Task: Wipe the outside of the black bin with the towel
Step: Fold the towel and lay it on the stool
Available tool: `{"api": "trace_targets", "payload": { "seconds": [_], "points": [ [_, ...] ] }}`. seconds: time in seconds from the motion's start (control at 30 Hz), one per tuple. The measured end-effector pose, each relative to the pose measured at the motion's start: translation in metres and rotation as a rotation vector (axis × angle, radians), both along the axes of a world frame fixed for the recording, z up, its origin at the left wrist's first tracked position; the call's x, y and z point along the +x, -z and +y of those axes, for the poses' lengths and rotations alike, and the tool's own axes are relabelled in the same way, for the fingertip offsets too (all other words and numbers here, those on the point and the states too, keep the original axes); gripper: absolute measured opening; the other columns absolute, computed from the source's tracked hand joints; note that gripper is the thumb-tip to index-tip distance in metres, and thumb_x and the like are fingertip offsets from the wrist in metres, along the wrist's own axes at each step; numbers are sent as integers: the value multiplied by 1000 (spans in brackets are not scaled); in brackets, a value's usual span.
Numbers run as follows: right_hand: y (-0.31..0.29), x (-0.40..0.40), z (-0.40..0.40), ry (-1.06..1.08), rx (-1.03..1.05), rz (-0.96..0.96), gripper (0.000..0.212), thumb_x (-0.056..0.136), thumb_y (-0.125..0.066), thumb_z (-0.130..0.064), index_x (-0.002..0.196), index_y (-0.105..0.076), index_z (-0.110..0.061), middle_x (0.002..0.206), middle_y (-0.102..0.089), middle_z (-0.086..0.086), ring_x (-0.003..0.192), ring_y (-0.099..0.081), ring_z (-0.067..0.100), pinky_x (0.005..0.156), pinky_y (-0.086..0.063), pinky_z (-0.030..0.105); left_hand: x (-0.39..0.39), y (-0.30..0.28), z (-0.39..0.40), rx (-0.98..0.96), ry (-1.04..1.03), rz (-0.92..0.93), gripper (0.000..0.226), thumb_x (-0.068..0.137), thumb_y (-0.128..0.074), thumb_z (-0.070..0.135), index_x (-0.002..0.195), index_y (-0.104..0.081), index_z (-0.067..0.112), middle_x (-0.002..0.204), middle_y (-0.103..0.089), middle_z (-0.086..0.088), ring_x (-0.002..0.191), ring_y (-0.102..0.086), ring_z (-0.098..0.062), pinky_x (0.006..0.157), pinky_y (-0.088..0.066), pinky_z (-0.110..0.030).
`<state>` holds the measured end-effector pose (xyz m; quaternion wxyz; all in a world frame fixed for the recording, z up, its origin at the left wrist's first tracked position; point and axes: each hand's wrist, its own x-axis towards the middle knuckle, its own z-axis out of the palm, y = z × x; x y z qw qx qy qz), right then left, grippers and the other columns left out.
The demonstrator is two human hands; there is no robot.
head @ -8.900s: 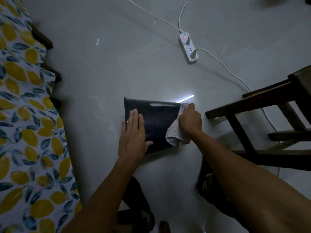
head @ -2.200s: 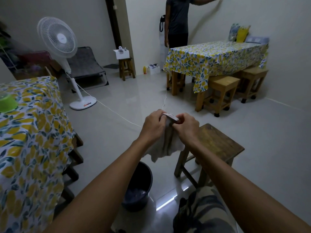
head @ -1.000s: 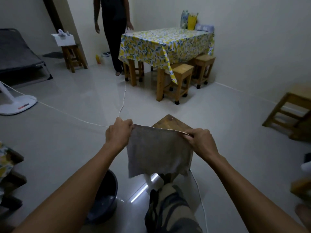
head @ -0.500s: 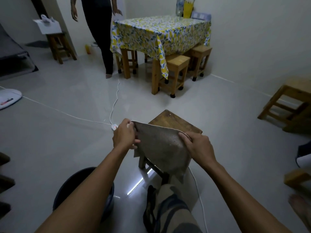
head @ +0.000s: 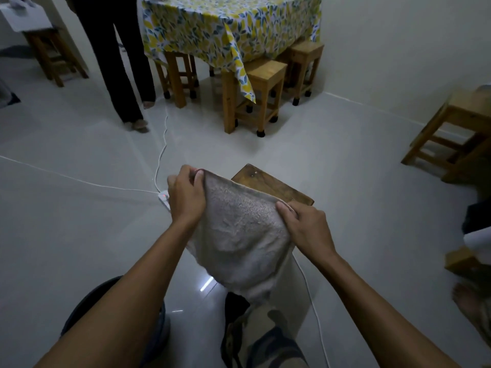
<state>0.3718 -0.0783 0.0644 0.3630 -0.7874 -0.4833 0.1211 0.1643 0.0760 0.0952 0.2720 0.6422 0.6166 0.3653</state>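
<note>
I hold a pale grey towel [head: 239,232] spread between both hands over a dark wooden stool [head: 273,185]. My left hand [head: 186,197] pinches its far left corner and my right hand [head: 305,227] grips its right edge. The towel droops toward my knee and covers most of the stool. The black bin [head: 87,301] stands upright on the floor at the lower left, mostly hidden under my left forearm; only part of its rim and wall shows.
A white power strip [head: 163,197] with cables lies on the floor left of the stool. A person's legs [head: 125,75] stand by a table with a lemon-print cloth [head: 225,25] and wooden stools [head: 263,94]. Another stool [head: 457,136] is at the right.
The towel has gone from hanging stretched in the air to being laid down over the stool top. My view has tilted down and the bin has slid further under my left arm.
</note>
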Motion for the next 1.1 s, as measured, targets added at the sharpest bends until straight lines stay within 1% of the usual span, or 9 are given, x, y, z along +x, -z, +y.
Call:
{"api": "trace_targets", "payload": {
  "seconds": [0.13, 0.27, 0.4, 0.5, 0.57, 0.73, 0.83, 0.97, 1.1],
  "points": [
    [27, 33, 28, 74, -58, 8, 45, 98, -41, -64, 77, -63, -32, 72, -67, -5, 71, -65, 20, 66, -56, 37, 49, 19, 40, -9, 97, -21, 22, 107, -48, 33, 111, -60, 16, 120, -46, -9, 96, -50, -16, 78, -39, -19],
    [59, 64, 45, 190, -157, 20, 52, 101, -43, -59, 84, -69, -18, 74, -68, -2, 71, -65, 21, 64, -56, 36, 87, 56, 63, -37, 199, -26, 18, 105, -52, 28, 109, -63, 15, 124, -48, -13, 96, -45, -8, 86, -34, -14],
    [82, 82, 55, 216, -255, -5, 45, 103, -45, -54, 81, -64, -20, 80, -69, 4, 74, -65, 27, 61, -43, 31, 110, 88, 75, -101, 221, -2, 15, 103, -54, 24, 107, -64, 13, 124, -46, -12, 92, -43, -9, 84, -30, -9],
    [94, 90, 67, 239, -275, -39, 45, 103, -45, -55, 95, -73, -20, 89, -74, 7, 77, -66, 27, 63, -42, 29, 119, 103, 87, -91, 238, 18, 14, 103, -55, 24, 105, -64, 13, 120, -42, -6, 95, -51, -15, 86, -34, -13],
    [99, 97, 75, 252, -275, -53, 45, 104, -45, -54, 98, -73, -20, 90, -74, 7, 75, -63, 26, 63, -40, 29, 125, 109, 98, -70, 259, 41, 15, 103, -56, 25, 103, -64, 13, 119, -40, -4, 94, -54, -16, 87, -37, -18],
    [112, 120, 86, 268, -284, -96, 46, 100, -46, -60, 84, -64, -22, 83, -72, 6, 73, -64, 28, 60, -38, 30, 140, 123, 120, -58, 289, 53, 17, 103, -56, 30, 104, -65, 16, 129, -43, -9, 97, -58, -17, 92, -44, -25],
    [114, 130, 92, 277, -261, -116, 45, 100, -48, -59, 80, -62, -21, 76, -69, 3, 67, -60, 24, 56, -35, 29, 150, 132, 127, -47, 287, 60, 15, 102, -57, 35, 102, -65, 22, 131, -43, -9, 109, -60, -27, 97, -50, -38],
    [115, 145, 96, 275, -222, -171, 47, 99, -51, -59, 81, -67, -18, 71, -67, -1, 65, -60, 20, 53, -34, 26, 160, 132, 134, -55, 272, 111, 15, 101, -56, 38, 102, -65, 26, 135, -44, -11, 116, -56, -36, 98, -48, -41],
    [118, 154, 100, 258, -197, -187, 44, 100, -54, -55, 80, -67, -18, 72, -66, -2, 66, -62, 20, 56, -35, 28, 168, 132, 138, -52, 272, 173, 17, 102, -56, 39, 107, -66, 26, 141, -40, -11, 122, -50, -39, 99, -45, -43]
  ]
}}
